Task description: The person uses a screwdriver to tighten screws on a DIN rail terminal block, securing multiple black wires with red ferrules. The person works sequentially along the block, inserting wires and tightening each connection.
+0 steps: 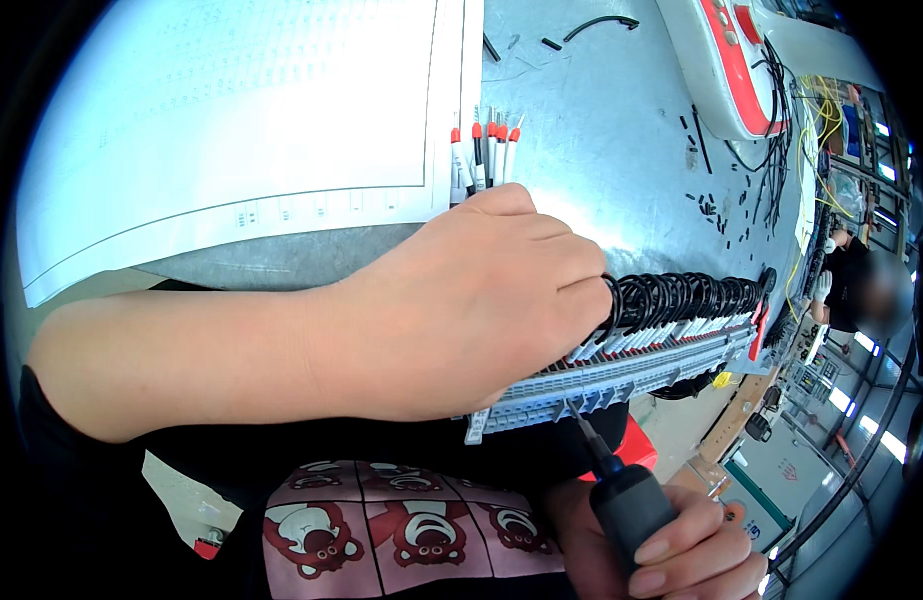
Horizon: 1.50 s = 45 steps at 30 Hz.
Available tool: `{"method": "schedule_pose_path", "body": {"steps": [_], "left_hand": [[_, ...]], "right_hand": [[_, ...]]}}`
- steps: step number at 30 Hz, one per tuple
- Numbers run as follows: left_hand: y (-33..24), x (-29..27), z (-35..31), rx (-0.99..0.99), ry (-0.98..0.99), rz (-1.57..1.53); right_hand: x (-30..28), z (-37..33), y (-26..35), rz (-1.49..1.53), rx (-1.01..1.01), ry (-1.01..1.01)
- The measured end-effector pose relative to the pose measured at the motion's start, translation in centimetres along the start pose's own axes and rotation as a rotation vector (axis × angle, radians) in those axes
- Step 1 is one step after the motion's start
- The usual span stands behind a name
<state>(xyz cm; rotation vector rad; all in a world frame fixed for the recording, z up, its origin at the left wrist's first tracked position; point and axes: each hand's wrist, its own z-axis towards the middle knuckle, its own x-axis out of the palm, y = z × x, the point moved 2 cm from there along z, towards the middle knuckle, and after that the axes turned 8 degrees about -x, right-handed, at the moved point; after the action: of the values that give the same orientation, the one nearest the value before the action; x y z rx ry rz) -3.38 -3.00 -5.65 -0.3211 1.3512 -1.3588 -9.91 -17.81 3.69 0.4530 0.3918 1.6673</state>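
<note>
My right hand point(671, 550) is wrapped round the dark handle of a screwdriver point(629, 505). Its thin shaft points up to the front face of a long row of blue-grey terminal blocks point(541, 395), the tip at or just against it. Over the left end of that row lies my left hand point(491, 300), back upward, with the fingers curled down; what they grip is hidden. Beyond its knuckles several wire ends with red ferrules and white marker sleeves point(496, 150) stick out. Black wires point(681, 300) loop densely along the row's far side, right of my left hand.
Printed sheets point(241, 120) cover the table's left. A white and red machine point(731, 70) stands at the far right, near scattered black tubing bits point(709, 208). Red-handled pliers point(759, 330) sit by the row's right end. Another person point(856, 285) is at the far right.
</note>
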Motion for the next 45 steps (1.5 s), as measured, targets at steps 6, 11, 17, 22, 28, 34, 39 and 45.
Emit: {"method": "schedule_pose_path", "body": {"steps": [6,11,17,22,28,34,39,45], "left_hand": [[0.0,-0.4,0.3,-0.051,0.066,-0.107],[0.1,-0.4,0.4,0.090,0.008,0.109],[0.1,-0.5,0.1,0.148,-0.021,0.182],[-0.2,-0.4,0.0,-0.036,-0.007,0.078],[-0.2,-0.7,0.1,-0.191,0.094,-0.052],[-0.3,-0.1,0.1,-0.143,0.093,-0.019],[-0.5,0.0,-0.1,-0.122,0.054,0.002],[-0.7,-0.1,0.0,-0.119,0.072,0.046]], "right_hand": [[0.2,-0.1,-0.3,0.023,-0.027,-0.024],[0.2,0.1,-0.8,0.052,-0.037,-0.020],[0.7,0.0,-1.2,0.091,-0.053,-0.045],[0.7,-0.1,-1.8,0.150,-0.094,-0.058],[0.9,0.1,-1.8,0.139,-0.069,-0.058],[0.8,0.0,-1.7,0.109,-0.060,-0.043],[0.9,0.0,-1.1,0.049,-0.030,-0.049],[0.6,-0.4,-0.9,-0.012,-0.105,-0.036]]}}
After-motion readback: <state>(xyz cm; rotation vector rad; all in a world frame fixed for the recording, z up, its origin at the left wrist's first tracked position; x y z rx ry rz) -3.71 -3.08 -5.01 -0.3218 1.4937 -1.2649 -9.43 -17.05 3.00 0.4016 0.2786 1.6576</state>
